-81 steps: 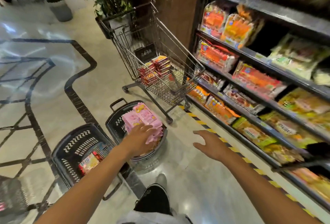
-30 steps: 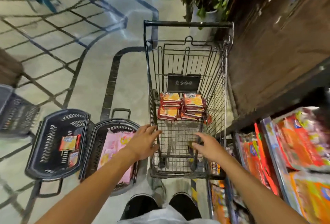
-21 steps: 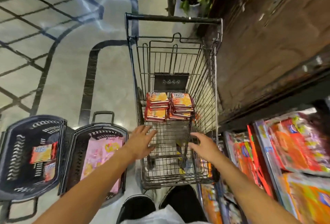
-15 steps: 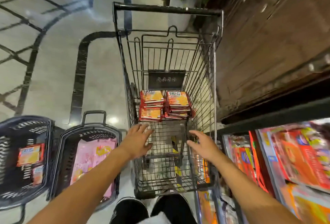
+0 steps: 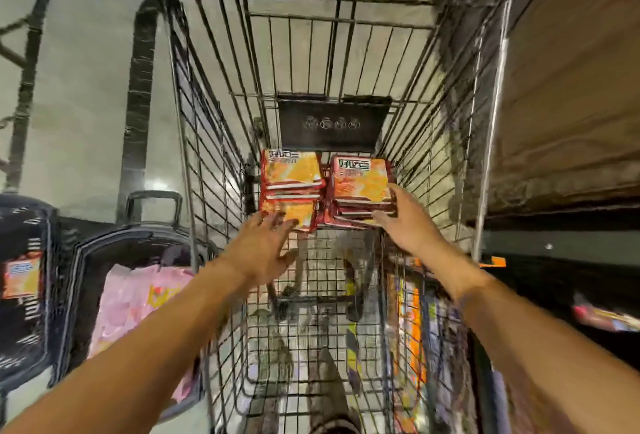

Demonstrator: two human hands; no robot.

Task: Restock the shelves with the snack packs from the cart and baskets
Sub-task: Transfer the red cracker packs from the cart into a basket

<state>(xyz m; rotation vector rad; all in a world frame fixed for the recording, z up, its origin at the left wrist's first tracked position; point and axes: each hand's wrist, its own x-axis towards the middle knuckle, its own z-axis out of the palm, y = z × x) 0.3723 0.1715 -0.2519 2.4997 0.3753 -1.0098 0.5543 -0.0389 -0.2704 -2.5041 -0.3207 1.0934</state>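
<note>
Two stacks of red-and-orange snack packs lie at the far end of the wire cart: a left stack and a right stack. Both my arms reach down into the cart. My left hand has its fingers spread, and the fingertips touch the lowest pack of the left stack. My right hand lies against the near right corner of the right stack, fingers fairly straight, with one digit over the top pack's edge. Neither hand holds a pack.
On the floor to the left, a dark basket holds pink snack packs. Beside it, a second basket holds an orange pack. The shelf edge and a wooden panel stand close on the cart's right.
I have leaned in over the cart. Both hands moved forward from the cart's near end to the two snack stacks and now touch them.
</note>
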